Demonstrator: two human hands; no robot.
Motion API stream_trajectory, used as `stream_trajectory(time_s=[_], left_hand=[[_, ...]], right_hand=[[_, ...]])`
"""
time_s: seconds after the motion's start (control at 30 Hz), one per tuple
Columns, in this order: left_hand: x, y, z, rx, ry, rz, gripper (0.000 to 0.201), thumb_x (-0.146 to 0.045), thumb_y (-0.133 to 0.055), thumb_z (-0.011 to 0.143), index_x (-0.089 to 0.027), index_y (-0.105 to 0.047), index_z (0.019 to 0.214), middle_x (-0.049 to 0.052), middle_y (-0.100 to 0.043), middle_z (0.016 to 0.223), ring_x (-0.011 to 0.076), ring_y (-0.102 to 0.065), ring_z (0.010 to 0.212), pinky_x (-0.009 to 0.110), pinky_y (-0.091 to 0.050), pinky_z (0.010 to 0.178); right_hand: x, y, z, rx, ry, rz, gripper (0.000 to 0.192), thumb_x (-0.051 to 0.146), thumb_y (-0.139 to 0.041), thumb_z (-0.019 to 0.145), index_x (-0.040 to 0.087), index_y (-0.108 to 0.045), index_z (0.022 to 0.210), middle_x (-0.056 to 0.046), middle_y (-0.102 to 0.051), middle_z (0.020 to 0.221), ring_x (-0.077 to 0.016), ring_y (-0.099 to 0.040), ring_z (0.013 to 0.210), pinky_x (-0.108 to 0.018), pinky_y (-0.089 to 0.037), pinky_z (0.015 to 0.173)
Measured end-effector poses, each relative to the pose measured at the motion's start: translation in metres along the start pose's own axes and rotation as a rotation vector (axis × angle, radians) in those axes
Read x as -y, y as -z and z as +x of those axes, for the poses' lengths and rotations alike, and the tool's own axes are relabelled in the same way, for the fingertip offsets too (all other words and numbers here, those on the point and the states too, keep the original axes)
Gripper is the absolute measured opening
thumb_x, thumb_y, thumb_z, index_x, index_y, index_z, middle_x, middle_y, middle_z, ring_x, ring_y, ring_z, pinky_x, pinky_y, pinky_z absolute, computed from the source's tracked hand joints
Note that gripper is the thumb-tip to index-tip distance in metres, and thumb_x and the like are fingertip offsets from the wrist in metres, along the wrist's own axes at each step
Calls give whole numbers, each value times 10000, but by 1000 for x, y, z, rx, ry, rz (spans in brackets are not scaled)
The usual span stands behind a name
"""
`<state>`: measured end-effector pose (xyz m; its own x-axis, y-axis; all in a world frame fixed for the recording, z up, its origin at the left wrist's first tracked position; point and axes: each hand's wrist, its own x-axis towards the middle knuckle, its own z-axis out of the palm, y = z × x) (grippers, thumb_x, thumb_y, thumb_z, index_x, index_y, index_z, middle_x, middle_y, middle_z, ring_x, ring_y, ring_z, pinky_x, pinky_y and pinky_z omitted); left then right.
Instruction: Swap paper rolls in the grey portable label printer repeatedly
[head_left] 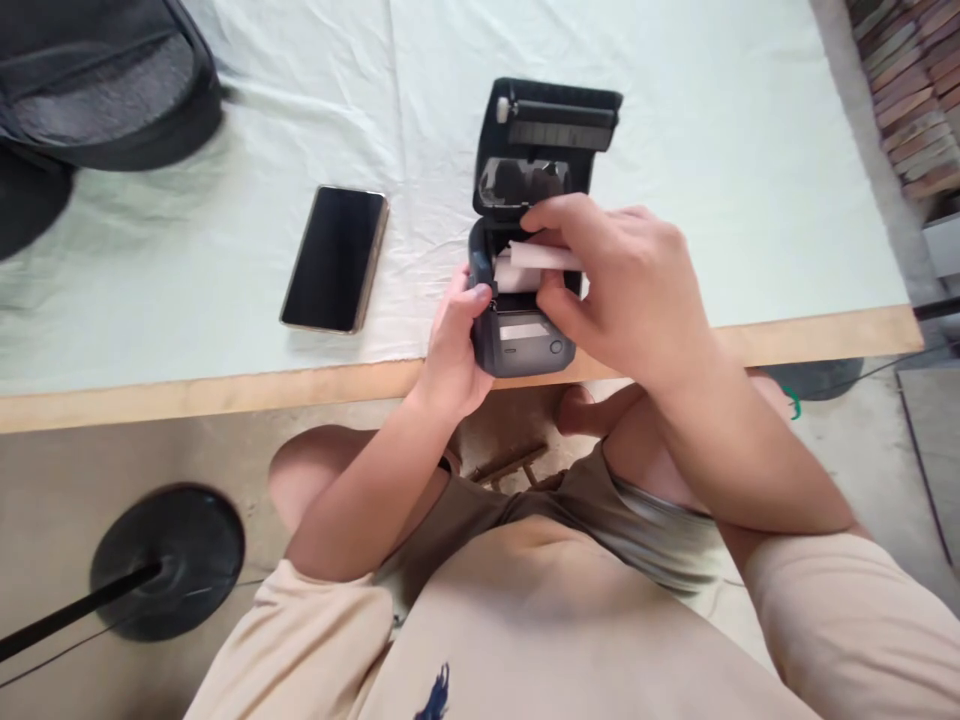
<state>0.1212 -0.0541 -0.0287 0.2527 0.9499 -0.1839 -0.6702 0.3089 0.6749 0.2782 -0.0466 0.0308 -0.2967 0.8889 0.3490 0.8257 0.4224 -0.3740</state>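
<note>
Portable printer: dark grey (529,352); located at the near edge of the bench, front end overlapping the edge strip. Whether the bench carries any of its weight cannot be told.
Printer lid: raised (546,122), hinged at the rear; a black roller (562,114) lies across its inner side.
Printer front: one round button (556,347) at the right, one short dark mark at the left.
Paper roll: white (516,276), seated inside the open compartment; a loose paper flap (541,256) runs across it and under the right hand.
Left hand: closed around the left side of the printer (453,335), thumb on the compartment rim.
Right hand: above the compartment (634,275), partly curled; index finger near the hinge, thumb at the paper, a gap between their tips. Whether it grips the flap cannot be told.
Bench: covered with a pale, creased cloth (720,180); bare wooden edge strip (814,335) facing the person.
Smartphone: flat on the cloth, left of the printer (334,260), screen dark.
Bag: black (112,85), at the far left of the bench.
Floor level: round black base with a pole (176,545), left of the seated person; stacked bricks (919,90) beyond the bench at far right.
</note>
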Motion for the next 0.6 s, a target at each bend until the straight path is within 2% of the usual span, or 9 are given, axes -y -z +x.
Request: stream_trajectory(time_s=[0.13, 0.23, 0.33, 0.43, 0.5, 0.57, 0.6], left_hand=[[-3, -4, -1, 12, 25, -40, 112, -298, -628, 985, -257, -684, 1073, 26, -819, 1079, 306, -718, 1360, 389, -639, 1032], [-5, -5, 1, 5, 38, -56, 62, -286, -630, 991, -251, -677, 1009, 42, -800, 982, 308, -732, 1323, 392, -645, 1004], [-5, -1, 4, 43, 31, -51, 145, -348, -620, 1002, -228, -701, 997, 56, -781, 927, 308, -759, 1243, 387, -643, 980], [-3, 6, 5, 89, 6, -17, 126, -331, -713, 964, -226, -728, 1032, 36, -781, 948, 255, -790, 1072, 336, -634, 901], [-1, 10, 5, 99, 9, 7, 197, -256, -816, 902, -236, -725, 1076, 13, -789, 985, 225, -792, 983, 320, -630, 861], [2, 14, 4, 103, 2, 41, 324, -228, -889, 843, -234, -717, 1117, 9, -796, 1022, 236, -798, 968, 344, -642, 855], [3, 16, 5, 107, -7, 68, 375, -247, -915, 821, -228, -718, 1139, 17, -797, 1039, 257, -804, 989, 363, -649, 865]], right_hand=[[-5, -1, -4, -68, 16, -40, 339, 173, -528, 890, 268, -709, 1160, -33, -759, 1055, -305, -780, 971, -482, -627, 875], [-9, -3, -11, -200, 189, -85, 301, 161, -537, 966, 272, -719, 1178, 0, -772, 927, -230, -762, 840, -421, -617, 851], [-13, -8, -18, -248, 364, -106, 188, 180, -561, 1035, 293, -711, 1049, 58, -777, 803, -158, -728, 701, -386, -601, 873], [-14, -10, -21, -225, 435, -59, 128, 294, -623, 1058, 287, -695, 953, 75, -835, 891, -157, -800, 794, -387, -602, 889], [-14, -8, -20, -233, 431, 75, 114, 321, -664, 1038, 281, -697, 937, 69, -838, 894, -164, -816, 820, -382, -612, 865], [-15, -3, -16, -358, 341, 250, 91, 275, -656, 1014, 269, -711, 942, 36, -817, 900, -177, -804, 870, -371, -610, 835], [-16, 0, -13, -428, 254, 308, 83, 243, -646, 996, 262, -725, 978, 10, -810, 970, -192, -795, 949, -371, -608, 851]])
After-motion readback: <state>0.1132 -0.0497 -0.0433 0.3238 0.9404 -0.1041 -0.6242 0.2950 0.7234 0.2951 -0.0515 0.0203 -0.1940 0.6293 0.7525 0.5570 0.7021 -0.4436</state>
